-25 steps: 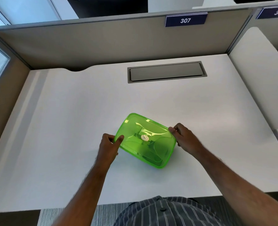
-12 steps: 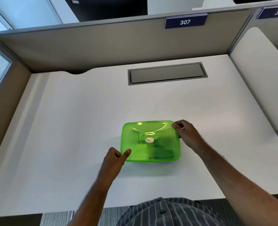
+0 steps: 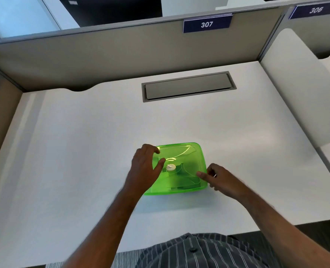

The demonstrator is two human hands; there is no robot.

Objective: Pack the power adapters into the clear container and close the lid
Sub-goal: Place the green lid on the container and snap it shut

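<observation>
Pressing down, the left hand (image 3: 144, 167) has fingers spread on the lid (image 3: 181, 167); the right hand (image 3: 217, 177) pinches its edge. Uneven pushing could leave a corner popped up.

Pretty standard office cubicle: a plain white desk (image 3: 83, 151) boxed in by beige partition walls (image 3: 102, 59), with a gray cable hatch (image 3: 188, 87) sunk into the desktop at 12 o'clock. Blue number plates reading 307 (image 3: 206, 24) and 306 (image 3: 315, 10) sit on the partitions around 1 o'clock, and daylight comes through a window (image 3: 15, 14) at 10 o'clock.
</observation>
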